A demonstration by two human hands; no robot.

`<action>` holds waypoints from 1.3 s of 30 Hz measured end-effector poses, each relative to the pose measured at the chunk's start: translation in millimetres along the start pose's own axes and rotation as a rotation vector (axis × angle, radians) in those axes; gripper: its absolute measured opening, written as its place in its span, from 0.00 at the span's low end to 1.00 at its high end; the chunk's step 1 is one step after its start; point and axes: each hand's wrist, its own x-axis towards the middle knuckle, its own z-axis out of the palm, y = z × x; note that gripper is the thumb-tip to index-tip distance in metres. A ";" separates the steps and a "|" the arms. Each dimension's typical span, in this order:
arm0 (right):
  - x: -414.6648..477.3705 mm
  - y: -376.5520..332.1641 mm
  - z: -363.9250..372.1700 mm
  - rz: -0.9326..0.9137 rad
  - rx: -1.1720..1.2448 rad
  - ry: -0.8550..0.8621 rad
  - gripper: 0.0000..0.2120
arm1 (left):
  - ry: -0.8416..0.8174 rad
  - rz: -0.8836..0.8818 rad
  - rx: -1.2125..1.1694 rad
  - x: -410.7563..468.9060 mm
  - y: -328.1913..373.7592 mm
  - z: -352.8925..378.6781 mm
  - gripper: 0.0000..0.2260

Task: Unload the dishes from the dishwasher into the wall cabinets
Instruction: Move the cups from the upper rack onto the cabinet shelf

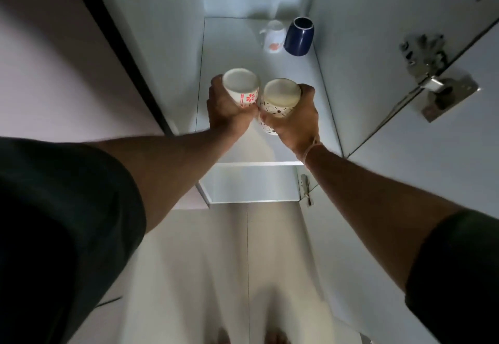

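Note:
Both my arms reach up into an open white wall cabinet. My left hand (225, 111) grips a white mug with red flower prints (241, 87), its base turned towards me. My right hand (295, 120) grips a white mug with a dark pattern (280, 95), also base towards me. The two mugs touch side by side above the cabinet shelf (237, 52). At the back of that shelf stand a white mug with an orange print (274, 36) and a dark blue mug (299, 36), next to each other.
The open cabinet door (405, 181) hangs at the right with a metal hinge (432, 81). A closed cabinet front (67, 73) lies on the left. A second, lower shelf edge (256, 164) runs under my wrists. The wall below is pale.

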 end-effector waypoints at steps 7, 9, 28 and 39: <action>43.7 24.3 32.0 -0.115 0.077 0.064 0.39 | 0.097 0.024 -0.060 67.7 -9.9 32.8 0.38; 54.6 28.7 42.9 -0.147 0.105 0.107 0.39 | 0.103 0.028 -0.073 84.4 -12.4 39.4 0.38; 102.1 61.1 72.5 -0.342 0.133 0.254 0.38 | 0.013 0.112 -0.053 167.2 -16.4 75.5 0.35; 97.4 59.5 69.5 -0.342 0.101 0.252 0.38 | -0.021 0.206 -0.027 179.4 -16.0 79.0 0.32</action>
